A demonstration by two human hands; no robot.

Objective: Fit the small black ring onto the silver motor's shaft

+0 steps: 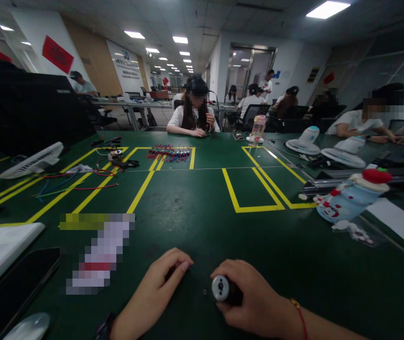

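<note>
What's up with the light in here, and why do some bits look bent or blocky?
Head view: ceiling lights glare white against a dim room; the green tabletop shows a faint sheen; wide-lens distortion probably stretches the edges; pixel blocks mask faces and something at left on the tabletop; the metal-ended cylinder in the right hand looks fairly clear.

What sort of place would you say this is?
Probably a shared office or electronics workroom: there are ceiling light panels, people seated at long tables behind, and a bundle of colored wires on the green tabletop.
</note>
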